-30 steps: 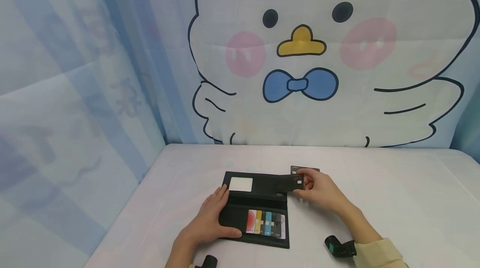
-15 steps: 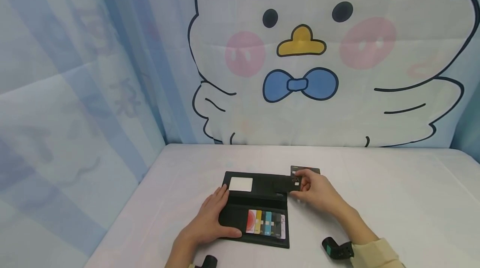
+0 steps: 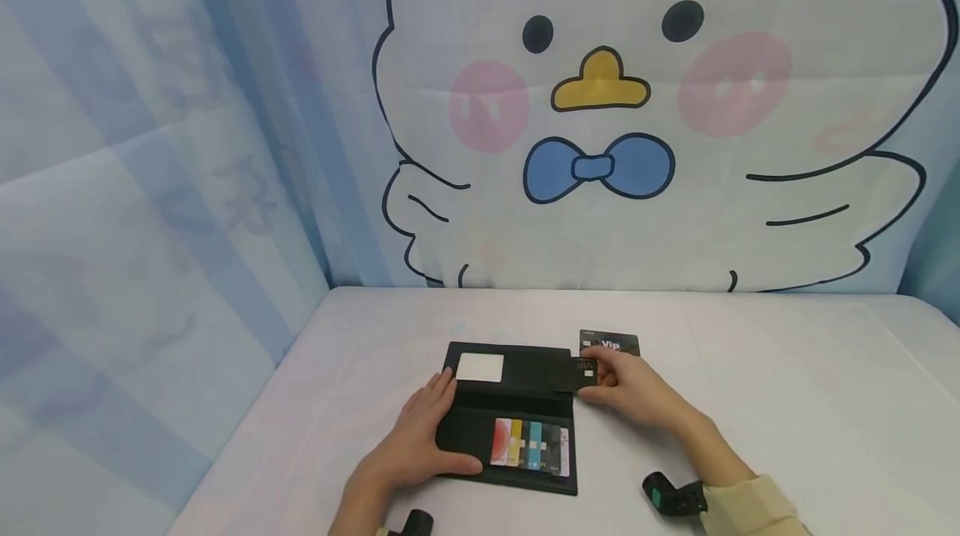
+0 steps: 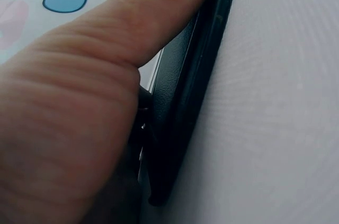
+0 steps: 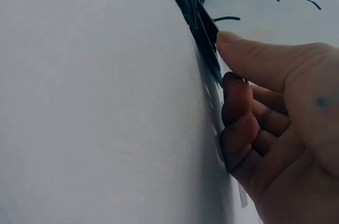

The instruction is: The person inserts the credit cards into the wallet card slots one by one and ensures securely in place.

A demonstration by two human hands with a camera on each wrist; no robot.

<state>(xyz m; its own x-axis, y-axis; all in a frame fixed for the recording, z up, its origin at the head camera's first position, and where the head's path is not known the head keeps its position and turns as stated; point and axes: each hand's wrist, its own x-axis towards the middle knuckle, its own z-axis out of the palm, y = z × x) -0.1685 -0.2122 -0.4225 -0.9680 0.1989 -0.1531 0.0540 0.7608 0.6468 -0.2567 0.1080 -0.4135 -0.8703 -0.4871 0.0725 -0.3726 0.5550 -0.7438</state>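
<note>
An open black card wallet (image 3: 468,434) lies on the table with its fold running across. My left hand (image 3: 416,440) rests on its left side, fingers straight along the edge and thumb on the lower flap. The left wrist view shows that thumb over the wallet edge (image 4: 183,86). With thumb and fingers my right hand (image 3: 641,388) pinches a black VIP card (image 3: 574,374), partly inside the upper flap's right side. In the right wrist view the dark card edge (image 5: 208,28) meets the thumb. Several colourful cards (image 3: 529,445) sit overlapped in the lower flap.
A second dark Vip card (image 3: 618,341) lies on the table behind my right fingers, partly covered by them. The white-covered table (image 3: 810,403) reaches back to a curtain (image 3: 600,244) printed with a cartoon bird. A wrist camera (image 3: 673,496) sits on my right wrist.
My right hand has moved a little left, sliding the black VIP card further into the upper flap. More of the Vip card behind now shows. The left hand stays put.
</note>
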